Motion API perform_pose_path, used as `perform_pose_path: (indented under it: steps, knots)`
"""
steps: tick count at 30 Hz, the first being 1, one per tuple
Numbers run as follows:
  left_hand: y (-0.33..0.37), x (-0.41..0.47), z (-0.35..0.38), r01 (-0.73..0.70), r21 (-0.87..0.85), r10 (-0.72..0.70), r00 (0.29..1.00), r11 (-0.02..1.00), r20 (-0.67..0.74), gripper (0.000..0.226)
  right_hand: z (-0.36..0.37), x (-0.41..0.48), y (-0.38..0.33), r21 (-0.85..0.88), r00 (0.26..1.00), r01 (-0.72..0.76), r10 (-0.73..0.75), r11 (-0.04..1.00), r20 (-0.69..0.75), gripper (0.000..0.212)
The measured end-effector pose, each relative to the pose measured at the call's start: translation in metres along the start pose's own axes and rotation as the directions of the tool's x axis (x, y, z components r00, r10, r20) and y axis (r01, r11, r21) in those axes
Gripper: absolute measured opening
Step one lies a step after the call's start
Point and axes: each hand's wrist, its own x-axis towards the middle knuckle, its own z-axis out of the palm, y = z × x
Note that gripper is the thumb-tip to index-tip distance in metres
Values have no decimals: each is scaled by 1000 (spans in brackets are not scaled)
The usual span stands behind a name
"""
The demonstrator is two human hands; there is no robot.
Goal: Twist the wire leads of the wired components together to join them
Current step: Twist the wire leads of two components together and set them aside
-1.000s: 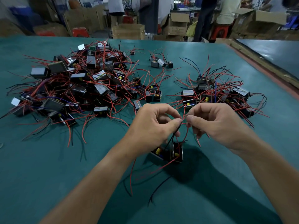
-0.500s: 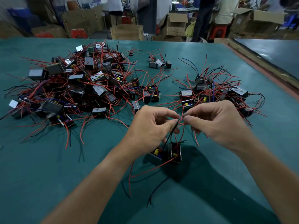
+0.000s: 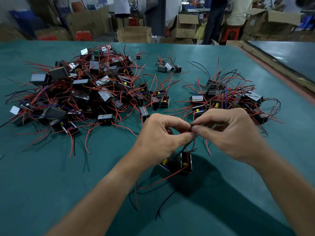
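Left hand (image 3: pixel 160 138): bare, with slender fingers and creased knuckles.
Right hand (image 3: pixel 228 133): bare, with faint tendon ridges across its back.
Left forearm (image 3: pixel 102 193): bare and lean, uncovered from the wrist to the picture's lower edge.
Right forearm (image 3: pixel 281 184): bare and lean, uncovered from the wrist to the picture's right edge.

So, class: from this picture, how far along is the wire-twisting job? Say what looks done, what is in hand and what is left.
Done: possibly the smaller heap on the right, though no joined wires can be made out there. In hand: the left hand and right hand pinch the leads rising from a pair of components on the table. Left: probably the big heap on the left.
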Motion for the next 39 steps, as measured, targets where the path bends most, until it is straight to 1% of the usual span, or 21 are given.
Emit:
perform_pose_path:
  steps: [3, 5, 8, 10, 13, 17, 20, 24, 27, 32, 36, 39]
  knots:
    - [2, -2, 3, -38, 58, 39, 999, 998, -27, 8, -2, 0, 1, 94, 995, -83, 78, 992, 58, 16]
    - [3, -3, 5, -50, 84, 51, 999, 995, -16, 13, -3, 0, 2, 175, 989, -133, 118, 976, 94, 4]
    - [6, -5, 6, -43, 101, 44, 999, 994, -11, 16, -5, 1, 3, 236, 979, -189, 164, 953, 121, 17]
    - [6, -5, 6, -33, 95, 34, 999, 995, -9, 14, -5, 1, 3, 262, 975, -210, 180, 942, 131, 18]
    - [8, -7, 7, -56, 96, 58, 998, 994, -14, 15, -4, 1, 2, 297, 971, -227, 191, 928, 147, 15]
    - [10, -6, 7, -93, 114, 97, 995, 989, -31, 17, -4, 0, 1, 302, 972, -226, 193, 926, 135, 18]
    - [9, -6, 5, -80, 121, 87, 995, 989, -47, 19, -2, -1, 0, 293, 974, -217, 188, 931, 124, 17]
    - [9, -6, 6, -80, 141, 88, 995, 987, -47, 20, -2, -1, 0, 289, 970, -240, 215, 927, 117, 21]
    - [8, -6, 7, -82, 146, 91, 995, 986, -52, 20, -2, -1, 0, 286, 964, -258, 228, 923, 133, 21]
    - [8, -6, 4, -100, 104, 104, 994, 989, -34, 15, -1, -1, 1, 273, 948, -302, 258, 913, 186, 24]
    - [10, -4, 3, -95, 69, 97, 995, 993, -16, 5, 2, -2, 3, 276, 972, -234, 216, 932, 97, 21]
    - [10, -4, 4, -75, 26, 75, 997, 997, -4, 12, 0, -1, 5, 237, 983, -182, 177, 954, 42, 12]
